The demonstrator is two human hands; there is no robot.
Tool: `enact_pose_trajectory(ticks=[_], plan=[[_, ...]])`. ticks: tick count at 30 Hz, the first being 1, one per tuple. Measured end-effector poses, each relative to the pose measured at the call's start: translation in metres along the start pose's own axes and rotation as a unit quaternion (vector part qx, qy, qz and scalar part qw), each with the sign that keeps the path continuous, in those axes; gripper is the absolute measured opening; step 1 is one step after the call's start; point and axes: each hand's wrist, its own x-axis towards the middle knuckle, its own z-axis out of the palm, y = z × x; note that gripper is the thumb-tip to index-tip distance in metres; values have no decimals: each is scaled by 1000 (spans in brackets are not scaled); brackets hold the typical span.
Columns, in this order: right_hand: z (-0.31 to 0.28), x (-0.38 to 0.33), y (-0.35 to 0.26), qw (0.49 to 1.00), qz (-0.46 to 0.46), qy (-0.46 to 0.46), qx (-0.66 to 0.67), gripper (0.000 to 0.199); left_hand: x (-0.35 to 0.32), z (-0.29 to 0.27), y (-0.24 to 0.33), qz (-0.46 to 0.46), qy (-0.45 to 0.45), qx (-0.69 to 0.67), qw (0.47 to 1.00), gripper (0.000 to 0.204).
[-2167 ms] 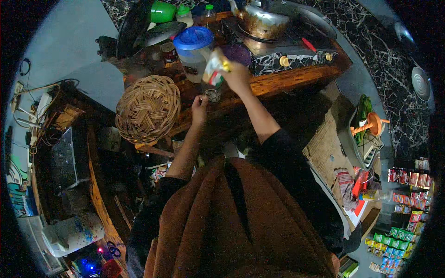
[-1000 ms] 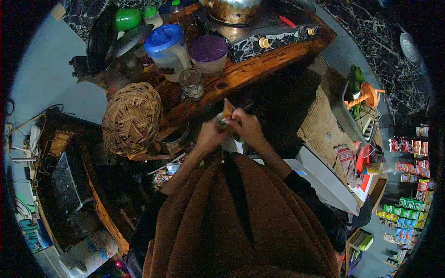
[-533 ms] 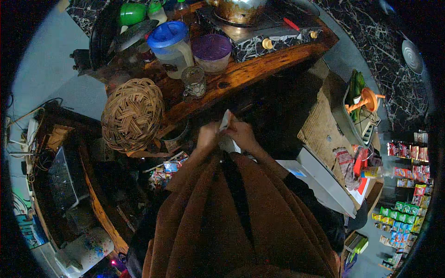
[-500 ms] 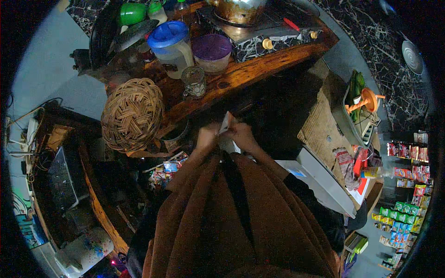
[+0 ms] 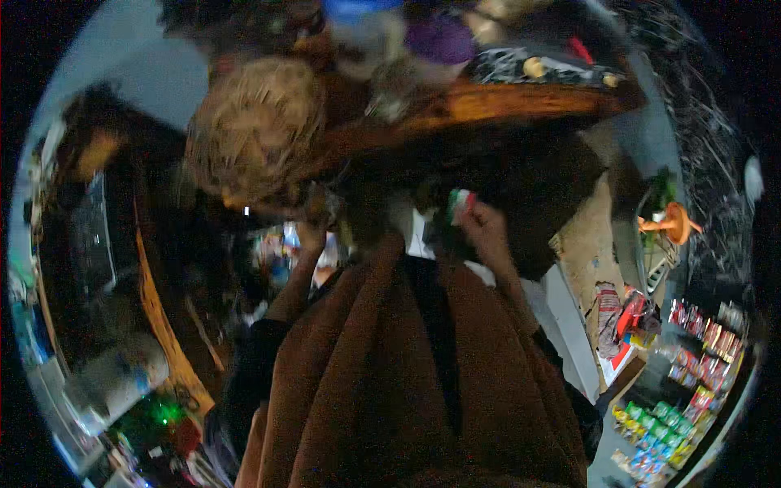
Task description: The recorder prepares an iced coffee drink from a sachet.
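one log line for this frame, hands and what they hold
right hand: holds small green-white-red packet | left hand: lowered by wooden counter, contents unclear | woven basket on counter | frame: motion-blurred

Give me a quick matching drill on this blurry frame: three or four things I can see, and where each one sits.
Things:
1. woven basket
2. small packet
3. purple-lidded container
4. orange funnel-shaped thing

Places:
A. at the top of the view, on the wooden counter
B. far right, beside the counter
C. in the right hand
D. upper left, at the counter's left end

Pairs: 1-D, 2-C, 3-A, 4-B
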Motion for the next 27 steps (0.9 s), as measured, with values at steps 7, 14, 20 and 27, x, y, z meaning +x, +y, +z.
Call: enact_pose_trajectory(ticks=[7,14,20,27], plan=[[42,9,-10,975,-168,-35,-141,15,-120,-13,-239,-482,335,83,805,72],[68,42,0,997,31,-41,62,25,-107,-51,-361,-424,149,-226,864,61],[35,154,8,983,-40,161,75,21,-82,-45,-380,-240,177,35,954,52],[30,264,57,916,-180,243,-265,32,-117,-16,-360,-58,269,346,897,43]])
